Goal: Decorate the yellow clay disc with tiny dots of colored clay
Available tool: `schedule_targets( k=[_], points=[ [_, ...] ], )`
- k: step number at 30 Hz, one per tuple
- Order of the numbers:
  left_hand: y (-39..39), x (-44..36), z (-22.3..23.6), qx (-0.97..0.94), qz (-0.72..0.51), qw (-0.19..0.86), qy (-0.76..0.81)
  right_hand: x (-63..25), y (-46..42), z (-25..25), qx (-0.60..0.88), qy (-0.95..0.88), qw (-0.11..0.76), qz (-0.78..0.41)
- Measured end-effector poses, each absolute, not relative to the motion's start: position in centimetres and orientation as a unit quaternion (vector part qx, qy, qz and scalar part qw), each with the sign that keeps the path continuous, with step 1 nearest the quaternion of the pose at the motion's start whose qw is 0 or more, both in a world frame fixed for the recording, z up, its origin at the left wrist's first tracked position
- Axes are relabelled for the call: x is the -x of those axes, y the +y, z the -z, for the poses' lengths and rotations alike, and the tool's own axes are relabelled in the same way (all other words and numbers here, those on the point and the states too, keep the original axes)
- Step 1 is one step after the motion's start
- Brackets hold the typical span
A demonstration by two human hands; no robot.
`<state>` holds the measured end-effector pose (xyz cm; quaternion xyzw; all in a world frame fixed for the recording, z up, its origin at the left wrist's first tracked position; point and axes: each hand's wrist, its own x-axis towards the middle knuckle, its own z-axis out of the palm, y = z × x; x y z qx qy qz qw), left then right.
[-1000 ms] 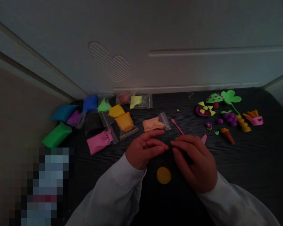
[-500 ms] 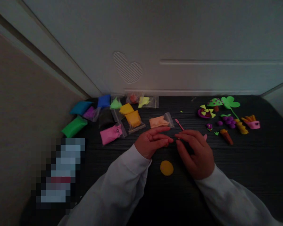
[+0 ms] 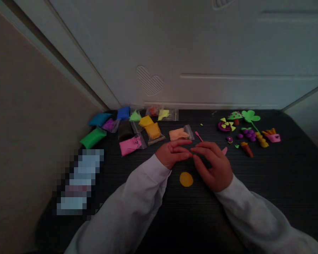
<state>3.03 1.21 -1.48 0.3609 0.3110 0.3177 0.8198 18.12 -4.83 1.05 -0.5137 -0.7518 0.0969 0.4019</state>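
Sleeved forearms (image 3: 137,201) converge from either side. Left hand (image 3: 169,155): palm facing inward, upper finger extended, thumb alongside the lower fingers. Right hand (image 3: 214,168): back uppermost, fingers bent, tips near the thumb's. Opposing fingertips lie close together; contact is indistinct.

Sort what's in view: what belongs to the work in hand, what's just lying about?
Likely in use:
left hand, right hand; anything held is unclear
yellow disc, between wrists
possibly the pink stick nearby

Seemingly idle:
green packet
pink packet
purple ball cluster
pink cup
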Motion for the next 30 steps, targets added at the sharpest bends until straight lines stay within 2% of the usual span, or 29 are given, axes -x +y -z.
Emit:
schedule_targets(
  k=[20, 30],
  points=[
    [1.6, -2.7, 1.7, -0.429, -0.225, 0.805, 0.344, -19.2, -4.7, -1.6, 0.483, -0.807, 0.324, -0.097],
    [1.4, -3.1, 1.4, -0.413, -0.283, 0.795, 0.341, -19.4, -4.6, -1.5, 0.527, -0.783, 0.315, -0.095]
  ],
)
